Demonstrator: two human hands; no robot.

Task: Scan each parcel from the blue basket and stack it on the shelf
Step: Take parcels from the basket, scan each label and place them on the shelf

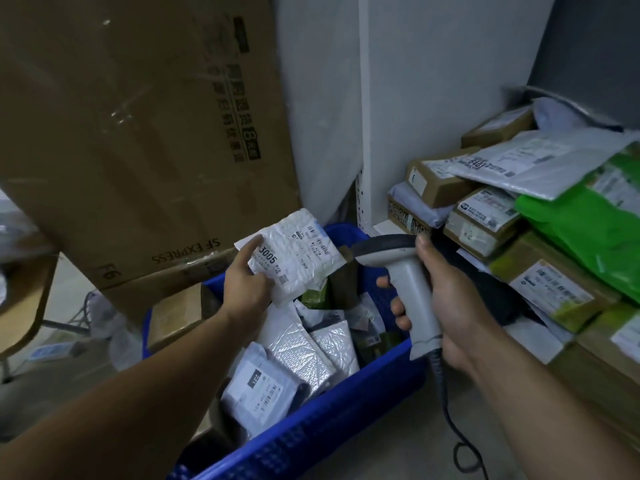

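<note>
Above the blue plastic basket [311, 427], the left hand [247, 285] pinched a white bubble-padded parcel [298, 254] by its corner, label up. Just right of the parcel, the right hand [446, 306] was wrapped round the grey pistol-shaped scanner [408, 282]. A clean read probably called for tilting the label squarely toward the scanner's head. One parcel was held and one scanner. At least five pouches showed inside the basket, with others hidden.

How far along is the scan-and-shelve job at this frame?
Done: a pile of cardboard boxes and plastic bags sits on the white shelf. In hand: the left hand holds a white bubble mailer marked 3005; the right hand grips a grey handheld scanner beside it. Left: the blue plastic basket holds many mailers.
</note>
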